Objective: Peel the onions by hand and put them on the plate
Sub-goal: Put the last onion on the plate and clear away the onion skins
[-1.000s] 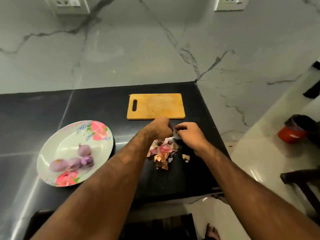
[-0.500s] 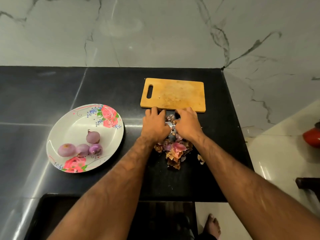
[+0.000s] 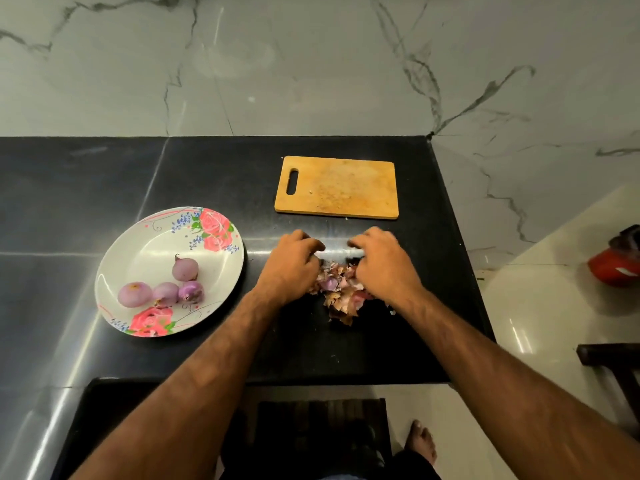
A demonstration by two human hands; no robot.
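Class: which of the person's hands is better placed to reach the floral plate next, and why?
Probably the left hand. The floral plate with four peeled onions lies on its side of the counter. The right hand sits on the far side of the onion peels and would have to cross them.

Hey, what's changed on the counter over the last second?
The left hand and right hand dropped onto the peels, then drew back from the cutting board, and now flank the pile, both curled; any grip is hidden. The four onions, the plate and the board stayed put.
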